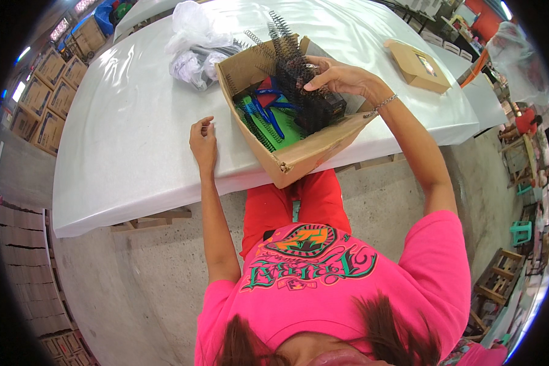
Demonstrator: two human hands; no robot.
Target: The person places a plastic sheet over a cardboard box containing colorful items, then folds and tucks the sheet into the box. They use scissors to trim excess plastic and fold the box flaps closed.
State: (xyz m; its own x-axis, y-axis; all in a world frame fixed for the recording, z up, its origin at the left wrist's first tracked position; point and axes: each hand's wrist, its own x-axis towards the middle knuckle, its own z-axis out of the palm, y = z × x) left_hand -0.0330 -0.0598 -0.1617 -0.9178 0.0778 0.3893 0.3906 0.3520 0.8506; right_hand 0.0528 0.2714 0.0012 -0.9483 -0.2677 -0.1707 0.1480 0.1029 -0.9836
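Note:
An open cardboard box [311, 152] stands at the table's near edge, just in front of me. Inside lie blue-handled pliers [271, 116], something green and flat [290, 135], a red piece and loose black coils. My right hand [335, 78] reaches over the box's far right side, its fingers closed around a bunch of black spiral binding coils [290, 58]. These coils stick up past the box's far rim. Left of the box, my left hand [203, 143] rests at the table, fingers loosely curled and apart, with nothing visible in it.
A white sheet covers the table [128, 122]. Clear plastic bags [195, 52] lie beyond the box's left corner. A flat brown carton [418, 66] sits at the far right. Stacked cartons [49, 91] stand off to the left, and a green stool [521, 233] is at the right.

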